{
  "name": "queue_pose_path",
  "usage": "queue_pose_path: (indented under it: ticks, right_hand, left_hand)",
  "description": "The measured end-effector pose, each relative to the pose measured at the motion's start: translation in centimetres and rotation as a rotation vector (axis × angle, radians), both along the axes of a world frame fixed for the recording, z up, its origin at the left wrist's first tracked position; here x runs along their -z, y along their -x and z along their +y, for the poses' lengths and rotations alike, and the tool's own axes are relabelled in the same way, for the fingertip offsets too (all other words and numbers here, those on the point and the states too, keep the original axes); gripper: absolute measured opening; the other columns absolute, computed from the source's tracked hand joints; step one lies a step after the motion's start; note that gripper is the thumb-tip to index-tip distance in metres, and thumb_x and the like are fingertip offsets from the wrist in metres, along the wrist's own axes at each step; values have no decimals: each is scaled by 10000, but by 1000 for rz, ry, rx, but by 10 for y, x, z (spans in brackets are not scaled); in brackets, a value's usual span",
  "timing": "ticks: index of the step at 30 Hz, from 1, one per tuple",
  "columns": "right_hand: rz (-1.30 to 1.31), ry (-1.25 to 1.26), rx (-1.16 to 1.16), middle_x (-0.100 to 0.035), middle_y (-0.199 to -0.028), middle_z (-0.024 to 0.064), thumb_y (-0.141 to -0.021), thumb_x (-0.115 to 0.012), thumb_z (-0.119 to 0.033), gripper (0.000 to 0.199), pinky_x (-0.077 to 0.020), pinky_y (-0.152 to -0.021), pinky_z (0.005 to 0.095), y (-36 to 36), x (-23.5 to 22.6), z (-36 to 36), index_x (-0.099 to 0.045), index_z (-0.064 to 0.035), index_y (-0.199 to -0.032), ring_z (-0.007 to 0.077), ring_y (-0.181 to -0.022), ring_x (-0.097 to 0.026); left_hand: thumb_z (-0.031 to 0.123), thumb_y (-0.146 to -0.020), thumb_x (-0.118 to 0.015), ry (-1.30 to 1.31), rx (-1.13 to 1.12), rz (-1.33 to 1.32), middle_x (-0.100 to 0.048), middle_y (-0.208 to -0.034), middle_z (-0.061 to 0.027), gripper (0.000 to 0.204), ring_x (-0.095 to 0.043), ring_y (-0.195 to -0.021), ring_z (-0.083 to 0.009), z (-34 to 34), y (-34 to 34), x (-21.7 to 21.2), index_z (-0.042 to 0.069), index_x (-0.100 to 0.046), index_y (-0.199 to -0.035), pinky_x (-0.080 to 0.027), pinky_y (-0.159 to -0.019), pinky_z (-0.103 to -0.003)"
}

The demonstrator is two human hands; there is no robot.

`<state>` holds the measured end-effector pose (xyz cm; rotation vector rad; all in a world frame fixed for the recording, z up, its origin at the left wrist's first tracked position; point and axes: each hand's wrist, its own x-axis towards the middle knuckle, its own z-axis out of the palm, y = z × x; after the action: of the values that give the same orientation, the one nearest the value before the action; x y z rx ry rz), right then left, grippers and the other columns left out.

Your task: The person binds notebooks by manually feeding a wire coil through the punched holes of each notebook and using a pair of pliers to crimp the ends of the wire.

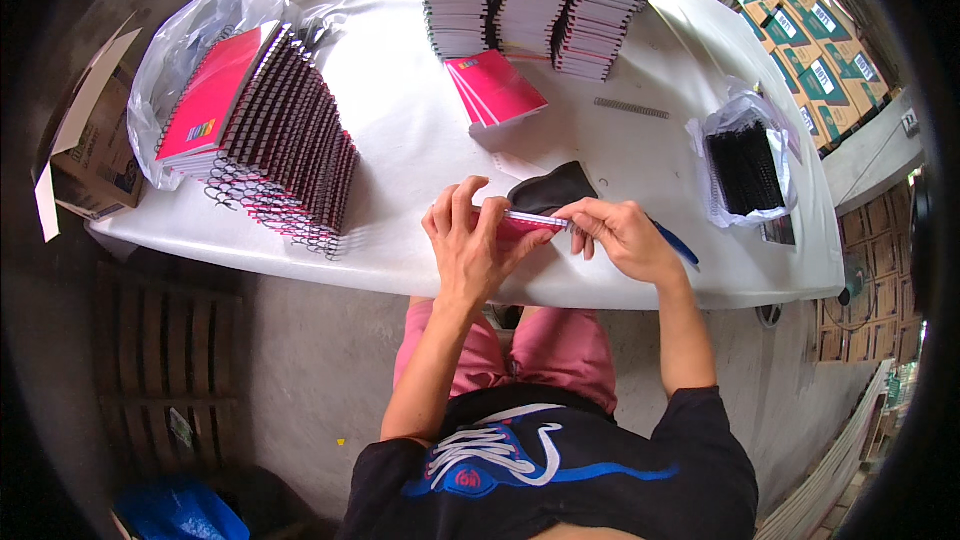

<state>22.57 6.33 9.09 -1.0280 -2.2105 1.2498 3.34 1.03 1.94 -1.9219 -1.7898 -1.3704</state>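
Observation:
Near the table's front edge my left hand point(470, 245) is closed around a small red notebook point(518, 228), whose pale bound edge faces up. At the right end of that edge, my right hand point(622, 237) pinches with thumb and forefinger. What lies between those fingertips is too small to make out. Just beyond the notebook rests a black pouch-like piece point(553, 190), partly hidden by my hands. A blue curved handle point(676, 242) sticks out beside my right wrist. Farther back, several red notebooks or covers point(495, 88) lie fanned out.
A tall leaning stack of red spiral notebooks point(265, 130) stands left, beside a clear plastic bag point(215, 15). Piles of bound notebooks point(535, 0) rise at the back. Rightward lie a loose coil point(632, 108) and a bag of black coils point(745, 168). Cartons point(815, 45) stand beyond the table.

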Motion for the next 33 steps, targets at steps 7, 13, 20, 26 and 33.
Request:
queue_pose_path:
  ticks: [7,13,20,26,33]
  right_hand:
    - [-313,-734,-130,-619,-1063,90,-803,-580,-54,395,-462,-888,350,-2,33,47,-542,-87,-1195,259,-1039,-565]
    - [114,-263,8,-663,-950,101,-732,-609,11,234,-489,-828,344,-7,49,63,-645,-23,-960,225,-912,-619]
    - [323,222,-85,-693,-813,67,-677,-531,109,306,-464,-683,217,-2,47,46,-713,-29,-881,79,-731,-589]
    - [520,82,-214,-695,-814,120,-677,-578,87,232,-494,-713,259,4,22,35,-713,6,-847,121,-733,-623]
    - [670,179,-185,-700,-796,109,-675,-590,72,298,-478,-673,230,7,19,27,-714,-46,-919,82,-699,-603]
  left_hand:
    - [499,-524,-825,-3,71,-55,-349,-1268,-194,568,-326,-1177,-372,-1,3,-7,98,-561,-826,-329,-935,-470]
    - [474,-461,-865,44,70,-124,-274,-1297,-228,642,-312,-1198,-392,-3,5,-11,70,-526,-827,-372,-918,-465]
    - [445,-478,-863,132,167,-373,-360,-1194,-216,613,-395,-1022,-372,-1,4,-3,41,-511,-774,-401,-833,-454]
    - [444,-469,-875,166,162,-274,-325,-1199,-189,635,-372,-1048,-333,1,7,-5,48,-517,-812,-396,-869,-461]
    - [462,-488,-857,147,156,-275,-350,-1192,-172,617,-368,-1081,-332,4,9,-1,57,-544,-832,-383,-887,-441]
